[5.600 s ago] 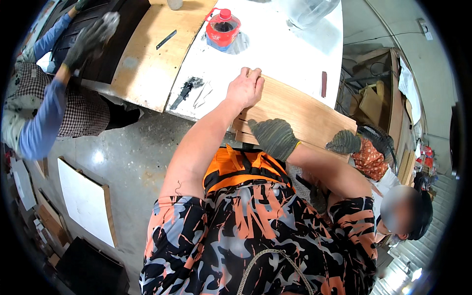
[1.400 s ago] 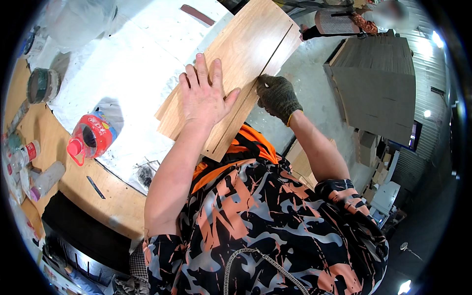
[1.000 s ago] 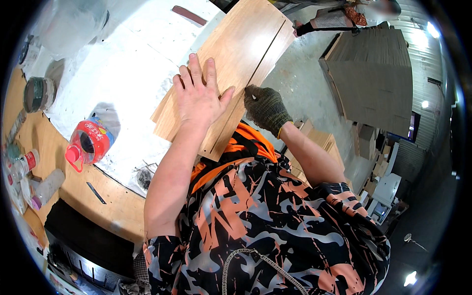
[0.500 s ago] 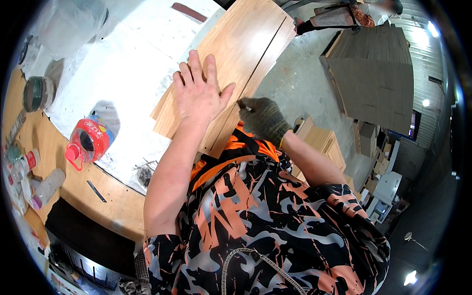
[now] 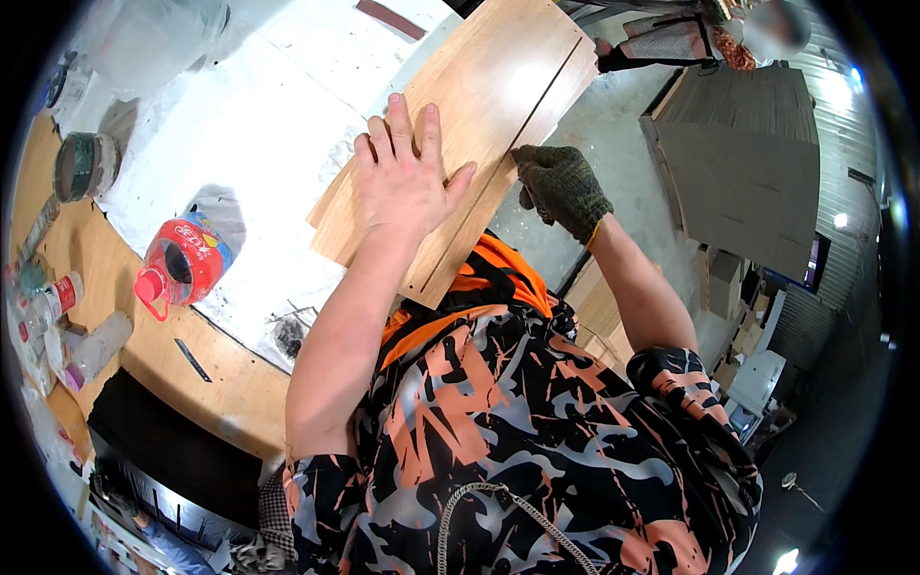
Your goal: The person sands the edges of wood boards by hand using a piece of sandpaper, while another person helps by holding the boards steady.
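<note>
A light wood-grain panel (image 5: 489,72) lies at a slant in front of me, with a dark straight groove (image 5: 544,96) running along its right side. Bare, my left hand (image 5: 404,187) rests flat on the panel, fingers spread and thumb pointing toward the groove. My right hand (image 5: 565,192), in a dark knitted glove, is curled closed at the panel's right edge, its fingertips beside the groove. Anything in its grip is hidden by the fingers. Another board edge shows under the panel's lower left side.
On the left stand a red-labelled plastic jug (image 5: 182,264), a roll of tape (image 5: 84,168) and several bottles. A thin dark strip (image 5: 193,359) lies on the wooden table (image 5: 235,398). Stacked grey boards (image 5: 738,158) stand at right. Another person (image 5: 671,43) is at the far right.
My right hand has moved away from my body along the panel's groove, still closed. My left hand stays flat on the panel. The whole view has shifted slightly.
</note>
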Available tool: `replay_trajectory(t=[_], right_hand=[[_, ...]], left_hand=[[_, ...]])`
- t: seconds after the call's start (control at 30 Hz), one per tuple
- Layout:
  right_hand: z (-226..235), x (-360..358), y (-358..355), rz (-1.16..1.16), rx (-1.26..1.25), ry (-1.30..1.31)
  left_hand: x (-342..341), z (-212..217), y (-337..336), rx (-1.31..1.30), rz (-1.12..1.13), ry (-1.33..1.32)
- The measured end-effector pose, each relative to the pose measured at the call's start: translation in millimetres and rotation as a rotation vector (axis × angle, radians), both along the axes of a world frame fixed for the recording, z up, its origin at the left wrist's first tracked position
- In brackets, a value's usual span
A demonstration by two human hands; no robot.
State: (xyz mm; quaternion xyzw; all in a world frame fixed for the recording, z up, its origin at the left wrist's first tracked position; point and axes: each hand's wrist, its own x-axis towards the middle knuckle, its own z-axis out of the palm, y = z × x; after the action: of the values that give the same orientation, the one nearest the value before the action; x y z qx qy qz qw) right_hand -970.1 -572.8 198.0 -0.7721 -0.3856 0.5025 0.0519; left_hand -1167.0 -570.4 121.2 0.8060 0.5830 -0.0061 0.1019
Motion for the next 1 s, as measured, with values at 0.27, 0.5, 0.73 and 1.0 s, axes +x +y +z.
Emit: replay_trajectory(t=[0.27, 0.5, 0.73, 1.0], right_hand=[[1, -10, 4, 0.067, -0.020, -0.105], [3, -18, 9, 0.221, -0.016, -0.195], [-2, -20, 3, 0.140, -0.034, -0.159], [0, -24, 3, 0.099, -0.071, -0.150]], left_hand=[[-1, -4, 0, 0.015, -0.003, -0.015], [-1, -2, 0, -0.002, 0.006, -0.022], [-2, -2, -1, 0.013, 0.018, -0.035], [-2, -2, 0, 0.000, 0.010, -0.028]])
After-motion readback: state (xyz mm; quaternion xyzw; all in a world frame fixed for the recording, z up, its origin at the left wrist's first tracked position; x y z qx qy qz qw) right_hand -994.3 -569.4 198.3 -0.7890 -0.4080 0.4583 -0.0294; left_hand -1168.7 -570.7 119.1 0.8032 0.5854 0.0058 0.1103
